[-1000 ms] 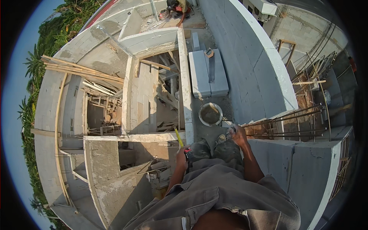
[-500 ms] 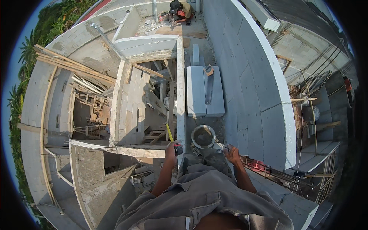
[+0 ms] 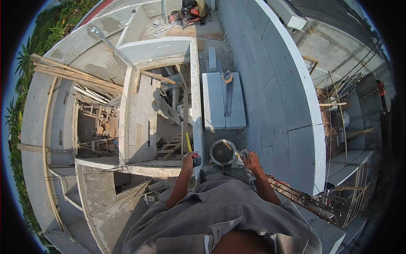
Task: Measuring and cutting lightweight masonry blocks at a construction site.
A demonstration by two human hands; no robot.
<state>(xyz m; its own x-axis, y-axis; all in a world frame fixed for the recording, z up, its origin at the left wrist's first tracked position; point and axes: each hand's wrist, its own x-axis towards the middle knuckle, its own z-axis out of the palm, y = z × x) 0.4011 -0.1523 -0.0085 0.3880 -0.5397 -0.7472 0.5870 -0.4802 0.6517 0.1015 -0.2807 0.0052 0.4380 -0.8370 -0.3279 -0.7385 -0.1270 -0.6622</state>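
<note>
My left hand is closed around a dark and red tape measure, beside the top of the low block wall. A short length of yellow tape blade sticks out of it, pointing away from me. My right hand is closed at the right of a round bucket, close to its rim. Something small and greyish shows at those fingers, too unclear to name. Grey wet-looking material fills part of the bucket. Beyond it, a handsaw with a wooden handle lies on pale blocks.
A tall block wall runs along my right. To the left, low walls surround a deep opening holding timber. Bamboo poles lean farther left. At the far end a person crouches near a small bucket.
My right hand has come slightly left and nearer the bucket. My left hand keeps hold of the tape measure, its blade still out. The whole view has shifted a little.
</note>
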